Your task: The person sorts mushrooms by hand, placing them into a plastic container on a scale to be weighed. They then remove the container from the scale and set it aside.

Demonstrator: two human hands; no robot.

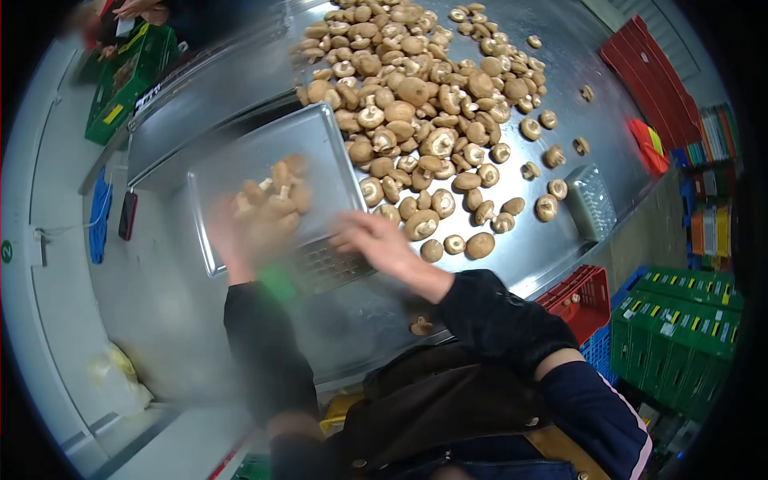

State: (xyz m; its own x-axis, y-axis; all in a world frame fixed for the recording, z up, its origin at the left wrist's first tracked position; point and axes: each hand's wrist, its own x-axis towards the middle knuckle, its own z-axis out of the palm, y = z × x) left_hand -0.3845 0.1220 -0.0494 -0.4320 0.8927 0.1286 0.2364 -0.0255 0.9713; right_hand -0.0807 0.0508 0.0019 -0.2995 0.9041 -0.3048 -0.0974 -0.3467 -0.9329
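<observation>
Metal table [564, 76] beneath mushrooms [412, 90]; left hand [232, 232] blurred at tray [330, 178], grip unclear, right hand [382, 246] loosely open.

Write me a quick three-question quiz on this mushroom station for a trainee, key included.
1. Multiple choice: what colour is the big crate stack at the lower right?
A) Yellow
B) Green
C) White

2. True or false: the large mushroom pile lies inside the metal tray.

3. Fill in the blank: of the person's two hands, the one nearer the large mushroom pile is the ____ hand.

Key:
1. B
2. False; it lies on the metal table, beside the tray.
3. Right
</observation>
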